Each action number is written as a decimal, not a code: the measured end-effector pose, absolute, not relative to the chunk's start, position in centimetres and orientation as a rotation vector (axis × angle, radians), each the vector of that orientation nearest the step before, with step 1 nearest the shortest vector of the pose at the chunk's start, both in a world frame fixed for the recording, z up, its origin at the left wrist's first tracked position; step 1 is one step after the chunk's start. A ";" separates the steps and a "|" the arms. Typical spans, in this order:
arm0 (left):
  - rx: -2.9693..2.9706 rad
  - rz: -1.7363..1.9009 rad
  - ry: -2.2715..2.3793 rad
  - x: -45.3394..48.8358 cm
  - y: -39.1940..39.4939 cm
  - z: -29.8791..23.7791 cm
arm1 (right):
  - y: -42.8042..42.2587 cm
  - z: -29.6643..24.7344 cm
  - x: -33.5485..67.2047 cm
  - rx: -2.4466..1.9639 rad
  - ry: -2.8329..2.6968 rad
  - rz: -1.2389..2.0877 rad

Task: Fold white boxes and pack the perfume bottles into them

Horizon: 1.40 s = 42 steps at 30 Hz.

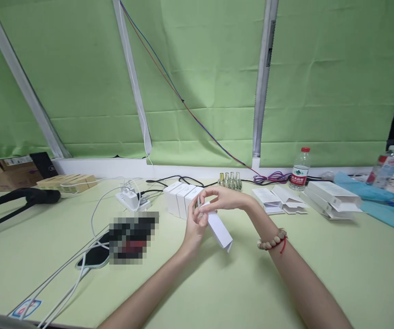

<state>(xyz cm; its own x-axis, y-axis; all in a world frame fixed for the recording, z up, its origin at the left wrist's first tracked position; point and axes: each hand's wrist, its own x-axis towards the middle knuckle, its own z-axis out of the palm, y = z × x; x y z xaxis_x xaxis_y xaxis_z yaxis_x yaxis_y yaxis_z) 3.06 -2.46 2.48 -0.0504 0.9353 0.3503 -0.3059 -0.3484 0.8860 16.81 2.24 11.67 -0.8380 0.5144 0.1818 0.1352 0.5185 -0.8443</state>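
A slim white paper box (220, 229) is tilted above the table, its lower end showing a loose open flap. My left hand (196, 228) is closed around the box's upper part. My right hand (219, 199) arches over that upper end, its fingertips pinched together there. Something small and greyish shows between the fingers, too hidden to name. Just behind my hands stand several closed white boxes (176, 203) in a row. Beyond them is a cluster of small glass bottles (231, 182), one with a yellowish top.
Unfilled-looking white cartons (268, 201) and a stack of flat cartons (334, 197) lie to the right, near a water bottle (300, 170). On the left are a power strip (130, 198), white cables, a phone (96, 253), yellow boxes (68, 183) and a cardboard box (10, 173).
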 end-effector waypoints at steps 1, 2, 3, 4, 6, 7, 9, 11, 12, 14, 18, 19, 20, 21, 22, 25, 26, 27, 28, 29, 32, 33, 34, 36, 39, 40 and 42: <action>1.232 1.628 0.790 3.0 -2.3 2.4 | 2.1 11.8 16.7 -0.595 -2.313 1.256; 1.243 1.659 0.813 2.8 -2.2 2.3 | 1.9 11.8 16.7 -0.671 -2.275 1.250; 1.249 1.686 0.834 2.8 -2.1 2.3 | 1.8 11.9 16.6 -0.748 -2.242 1.246; 1.254 1.707 0.850 2.7 -2.1 2.4 | 1.7 11.9 16.6 -0.808 -2.221 1.257; 1.258 1.730 0.865 2.6 -2.2 2.7 | 1.6 11.9 16.5 -0.859 -2.230 1.316; 1.257 1.734 0.867 2.6 -2.3 3.0 | 1.6 11.9 16.4 -0.855 -2.248 1.349; 1.247 1.731 0.869 2.7 -2.6 3.4 | 1.5 11.8 16.2 -0.821 -2.273 1.386; 1.231 1.721 0.845 2.8 -2.8 3.8 | 1.5 11.7 15.9 -0.790 -2.271 1.425; 1.221 1.717 0.832 2.9 -2.9 3.9 | 1.5 11.6 15.7 -0.782 -2.267 1.448; 1.199 1.711 0.829 2.9 -2.9 3.9 | 1.5 11.5 15.4 -0.786 -2.267 1.488; 1.183 1.689 0.852 2.9 -2.8 3.6 | 1.5 11.0 15.0 -0.811 -2.266 1.515; 1.188 1.684 0.851 2.9 -2.8 3.5 | 1.6 10.9 14.9 -0.811 -2.263 1.515; 1.194 1.677 0.850 2.9 -2.8 3.4 | 1.6 10.8 14.9 -0.815 -2.262 1.513; 1.205 1.667 0.850 2.9 -2.8 3.3 | 1.6 10.8 14.9 -0.818 -2.265 1.515; 1.219 1.656 0.849 2.9 -2.7 3.2 | 1.5 10.8 14.9 -0.822 -2.270 1.515; 1.300 1.608 0.843 2.9 -2.5 2.9 | 1.3 10.8 15.2 -0.829 -2.264 1.506; 1.327 1.597 0.843 2.9 -2.3 2.7 | 1.3 10.8 15.2 -0.828 -2.255 1.503; 1.345 1.592 0.844 2.8 -2.2 2.6 | 1.2 10.9 15.3 -0.828 -2.245 1.501; 1.353 1.590 0.847 2.8 -2.1 2.4 | 1.1 10.9 15.4 -0.831 -2.238 1.500; 1.350 1.594 0.851 2.8 -2.1 2.3 | 1.0 11.0 15.4 -0.833 -2.236 1.504; 1.344 1.618 0.880 2.7 -2.1 2.4 | 1.0 11.2 15.4 -0.834 -2.253 1.483; 1.355 1.613 0.890 2.7 -2.3 2.5 | 1.0 11.3 15.4 -0.814 -2.255 1.462; 1.363 1.603 0.901 2.7 -2.4 2.7 | 1.1 11.4 15.4 -0.788 -2.252 1.437; 1.367 1.584 0.912 2.7 -2.7 3.0 | 1.2 11.5 15.4 -0.751 -2.227 1.382; 1.427 1.607 0.880 2.7 -2.9 3.1 | 1.4 11.6 15.4 -0.811 -2.130 1.289; 1.490 1.605 0.851 2.7 -2.9 2.9 | 1.5 11.6 15.4 -0.844 -2.079 1.257; 1.663 1.560 0.808 2.8 -3.0 2.4 | 1.8 11.6 15.5 -0.894 -1.967 1.193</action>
